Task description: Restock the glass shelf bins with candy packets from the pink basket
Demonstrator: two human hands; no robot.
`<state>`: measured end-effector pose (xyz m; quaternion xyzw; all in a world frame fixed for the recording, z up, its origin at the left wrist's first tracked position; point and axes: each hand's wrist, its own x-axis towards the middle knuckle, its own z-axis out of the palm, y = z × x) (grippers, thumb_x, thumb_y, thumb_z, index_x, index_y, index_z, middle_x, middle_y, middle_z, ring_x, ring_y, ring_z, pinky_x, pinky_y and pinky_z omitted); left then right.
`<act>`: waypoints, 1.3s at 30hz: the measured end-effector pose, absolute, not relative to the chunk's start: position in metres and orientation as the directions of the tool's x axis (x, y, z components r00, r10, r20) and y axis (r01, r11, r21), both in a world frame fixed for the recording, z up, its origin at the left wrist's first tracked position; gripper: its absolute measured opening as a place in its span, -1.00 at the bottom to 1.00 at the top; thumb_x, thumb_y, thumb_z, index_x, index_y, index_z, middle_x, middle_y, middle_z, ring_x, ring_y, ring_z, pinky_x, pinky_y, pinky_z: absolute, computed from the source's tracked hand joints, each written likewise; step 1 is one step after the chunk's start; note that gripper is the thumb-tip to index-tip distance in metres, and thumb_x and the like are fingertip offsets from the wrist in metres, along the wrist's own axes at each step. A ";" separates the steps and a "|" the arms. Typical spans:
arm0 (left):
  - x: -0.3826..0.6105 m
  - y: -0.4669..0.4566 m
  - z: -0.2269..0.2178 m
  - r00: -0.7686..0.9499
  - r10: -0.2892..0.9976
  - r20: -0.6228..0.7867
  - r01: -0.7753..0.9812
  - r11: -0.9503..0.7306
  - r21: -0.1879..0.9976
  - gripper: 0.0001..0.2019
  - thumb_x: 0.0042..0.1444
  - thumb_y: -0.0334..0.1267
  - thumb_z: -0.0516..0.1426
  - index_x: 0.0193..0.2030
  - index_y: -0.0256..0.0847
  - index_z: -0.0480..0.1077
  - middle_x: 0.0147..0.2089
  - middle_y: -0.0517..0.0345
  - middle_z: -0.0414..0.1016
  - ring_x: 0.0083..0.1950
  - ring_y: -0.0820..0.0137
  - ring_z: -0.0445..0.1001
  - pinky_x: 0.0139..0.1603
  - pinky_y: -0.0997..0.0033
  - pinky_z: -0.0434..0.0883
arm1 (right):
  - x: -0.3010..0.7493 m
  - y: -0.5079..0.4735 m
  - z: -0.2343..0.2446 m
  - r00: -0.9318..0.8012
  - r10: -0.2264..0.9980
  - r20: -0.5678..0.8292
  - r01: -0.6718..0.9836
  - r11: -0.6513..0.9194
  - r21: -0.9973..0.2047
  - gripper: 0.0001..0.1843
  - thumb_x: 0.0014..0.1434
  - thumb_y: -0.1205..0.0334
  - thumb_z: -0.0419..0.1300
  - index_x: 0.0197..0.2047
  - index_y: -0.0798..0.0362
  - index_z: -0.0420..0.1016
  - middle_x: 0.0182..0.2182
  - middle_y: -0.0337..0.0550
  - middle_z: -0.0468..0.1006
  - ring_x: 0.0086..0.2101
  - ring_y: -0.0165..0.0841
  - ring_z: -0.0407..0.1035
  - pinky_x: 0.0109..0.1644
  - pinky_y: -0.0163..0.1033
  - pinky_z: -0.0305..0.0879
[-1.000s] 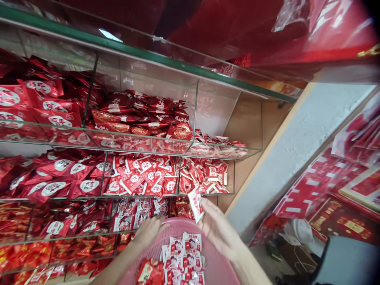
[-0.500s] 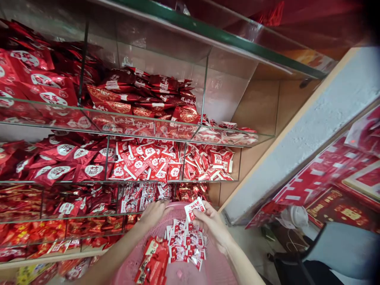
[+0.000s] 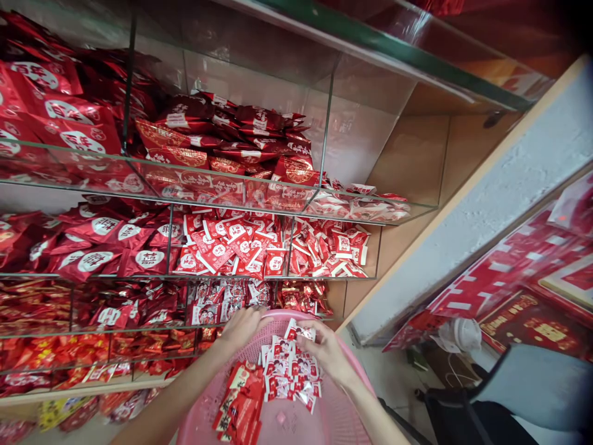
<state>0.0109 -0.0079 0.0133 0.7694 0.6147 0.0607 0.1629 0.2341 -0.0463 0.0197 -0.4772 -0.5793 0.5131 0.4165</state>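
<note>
A pink plastic basket [image 3: 204,402] is in front of me, below the shelves. My left hand [image 3: 243,329] is closed at its far left rim, fingers partly hidden. Inside the basket, my right hand [image 3: 327,351] pinches a small red-and-white packet [image 3: 291,329], partly covered by the fingers. Just under that hand lies a pile of similar red-and-white packets [image 3: 282,371] with printed figures. Longer red-orange packets [image 3: 238,405] lie to the left of the pile. Beyond my left hand, a shelf compartment holds similar white-and-red packets [image 3: 206,312].
Glass-divided shelves hold red snack packets [image 3: 236,244] and larger dark-red bags [image 3: 83,133]. A thick glass shelf edge [image 3: 370,46] crosses overhead. On the right are a white wall post [image 3: 491,185], a grey chair [image 3: 537,383] and red decorations [image 3: 491,266].
My right hand has lowered the packet from the far rim to the pile inside the basket. My left hand stays at the rim. The view has shifted slightly.
</note>
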 end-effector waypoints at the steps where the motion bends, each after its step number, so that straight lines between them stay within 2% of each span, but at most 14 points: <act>1: 0.011 -0.008 0.013 0.245 0.964 -0.099 0.929 -0.205 0.309 -0.52 0.23 0.09 -0.17 0.02 -0.12 0.37 -0.13 0.01 0.55 -0.09 0.25 0.49 -0.10 0.36 0.33 | 0.233 -0.046 0.018 -0.220 0.975 0.023 0.191 0.066 -0.979 -0.64 -0.03 0.10 0.29 -0.15 0.05 0.48 -0.12 -0.09 0.50 -0.13 -0.23 0.39 -0.06 -0.12 0.33; 3: 0.011 -0.007 0.012 0.266 0.961 -0.077 0.933 -0.237 0.270 -0.52 0.24 0.08 -0.18 0.01 -0.14 0.37 -0.15 -0.02 0.55 -0.11 0.23 0.50 -0.13 0.34 0.34 | 0.229 -0.044 0.018 -0.269 0.960 0.074 0.306 0.158 -0.939 -0.64 -0.02 0.17 0.28 -0.11 0.05 0.49 -0.11 -0.07 0.51 -0.07 -0.20 0.36 0.05 -0.07 0.24; 7: 0.011 -0.006 0.009 0.281 0.958 -0.063 0.938 -0.259 0.232 -0.53 0.25 0.06 -0.20 -0.02 -0.14 0.38 -0.16 -0.03 0.56 -0.13 0.21 0.51 -0.14 0.32 0.35 | 0.217 -0.039 0.022 -0.436 0.896 0.086 0.489 0.316 -0.813 -0.64 0.03 0.28 0.22 -0.05 0.02 0.48 -0.09 -0.09 0.48 -0.07 -0.24 0.36 0.08 -0.10 0.22; 12: 0.011 -0.007 0.009 0.286 0.957 -0.048 0.933 -0.267 0.242 -0.53 0.25 0.07 -0.21 -0.04 -0.11 0.38 -0.15 0.00 0.55 -0.13 0.21 0.51 -0.16 0.33 0.35 | 0.201 -0.033 0.018 -0.636 0.770 0.047 0.546 0.493 -0.677 -0.60 0.07 0.34 0.17 0.02 0.01 0.42 -0.03 -0.07 0.44 -0.03 -0.24 0.32 0.07 -0.16 0.21; 18: 0.011 -0.007 0.010 0.275 0.959 -0.065 0.930 -0.248 0.272 -0.55 0.25 0.06 -0.19 -0.05 -0.11 0.38 -0.13 0.03 0.55 -0.11 0.25 0.50 -0.12 0.36 0.32 | 0.191 -0.028 0.001 -0.672 0.741 0.010 0.612 0.563 -0.556 -0.63 0.08 0.18 0.20 -0.01 0.01 0.38 -0.06 -0.09 0.46 -0.03 -0.19 0.30 0.06 -0.08 0.17; 25: 0.011 -0.009 0.009 0.261 0.964 -0.053 0.942 -0.242 0.232 -0.52 0.25 0.08 -0.21 -0.02 -0.12 0.37 -0.14 0.01 0.55 -0.12 0.23 0.50 -0.13 0.33 0.34 | 0.194 -0.030 0.001 -0.673 0.739 -0.026 0.700 0.626 -0.344 -0.69 0.10 0.16 0.20 -0.06 -0.02 0.44 -0.08 -0.11 0.44 -0.08 -0.18 0.24 -0.02 -0.07 0.13; 29: 0.011 -0.009 0.009 0.274 0.961 -0.039 0.938 -0.258 0.233 -0.53 0.25 0.07 -0.22 -0.05 -0.11 0.38 -0.16 0.03 0.55 -0.14 0.24 0.51 -0.14 0.35 0.34 | 0.194 -0.028 0.001 -0.689 0.724 -0.023 0.686 0.642 -0.342 -0.71 0.11 0.20 0.20 -0.06 -0.04 0.45 -0.10 -0.12 0.44 -0.08 -0.20 0.24 -0.01 -0.08 0.14; 34: 0.011 -0.009 0.010 0.278 0.960 -0.029 0.938 -0.265 0.223 -0.53 0.25 0.06 -0.21 -0.04 -0.14 0.37 -0.18 0.00 0.56 -0.16 0.21 0.52 -0.19 0.33 0.36 | 0.196 -0.026 0.001 -0.739 0.673 0.007 0.600 0.663 -0.448 -0.71 0.13 0.32 0.14 -0.04 -0.01 0.44 -0.07 -0.13 0.43 -0.04 -0.26 0.27 0.09 -0.15 0.16; 39: 0.010 -0.009 0.010 0.252 0.967 -0.049 0.936 -0.230 0.268 -0.52 0.24 0.09 -0.20 -0.02 -0.13 0.37 -0.16 0.01 0.55 -0.14 0.24 0.50 -0.17 0.37 0.33 | 0.199 -0.023 0.003 -0.788 0.615 0.029 0.510 0.678 -0.529 -0.68 0.15 0.36 0.07 -0.03 -0.03 0.44 -0.05 -0.15 0.44 -0.04 -0.31 0.30 0.09 -0.19 0.21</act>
